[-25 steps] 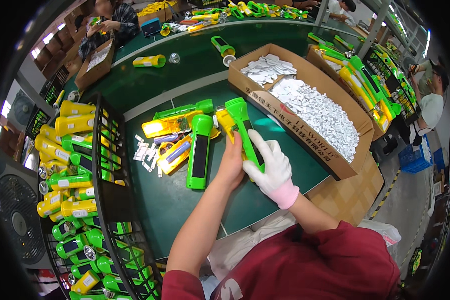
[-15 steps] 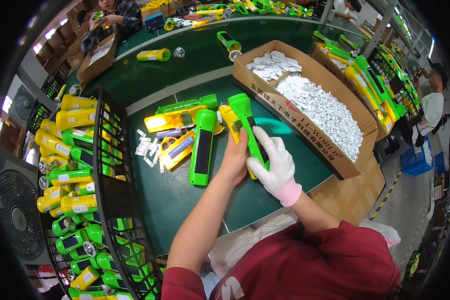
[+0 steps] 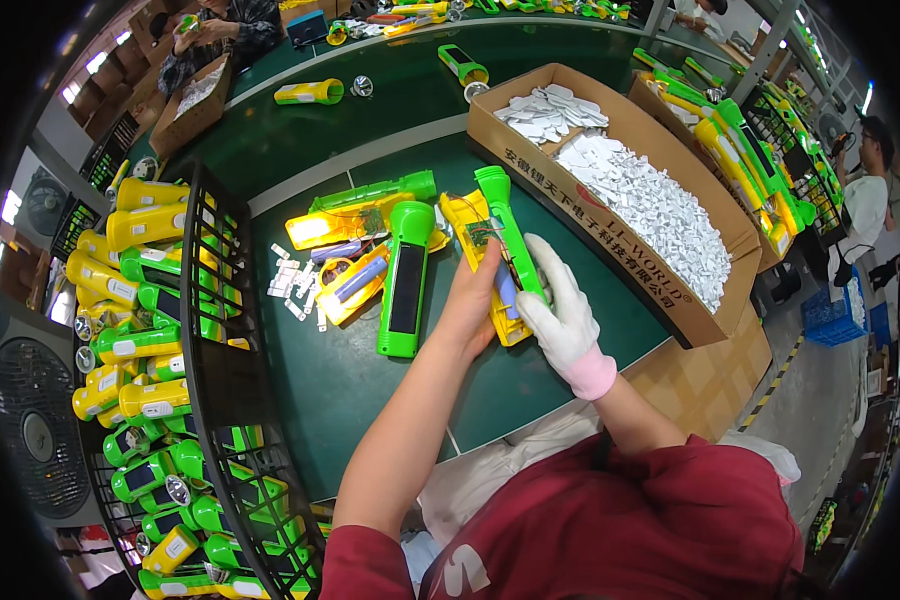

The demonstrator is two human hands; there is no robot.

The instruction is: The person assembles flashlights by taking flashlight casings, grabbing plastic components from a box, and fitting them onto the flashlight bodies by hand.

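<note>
My bare left hand [image 3: 473,302] is closed round a yellow flashlight half [image 3: 512,328], where a circuit board and a blue-purple battery show. My right hand [image 3: 568,328], in a white glove with a pink cuff, grips the green flashlight half [image 3: 510,235] on its right edge. The two halves are tilted apart, with wires between them. Left of my hands lies a green flashlight [image 3: 404,280] with a dark panel facing up. Beside it are an opened yellow housing [image 3: 355,285] with a battery, another opened green-and-yellow flashlight [image 3: 370,205], and several small white parts [image 3: 295,283].
A cardboard box [image 3: 610,215] of white plastic pieces stands at the right. On the left, a black crate [image 3: 232,400] is full of flashlights. Beyond lies a green belt [image 3: 400,105] with a yellow flashlight [image 3: 310,93]. A co-worker [image 3: 215,45] sits at the far left.
The green half has swung away from the yellow half, uncovering the board and battery. My right hand has shifted slightly right with it.
</note>
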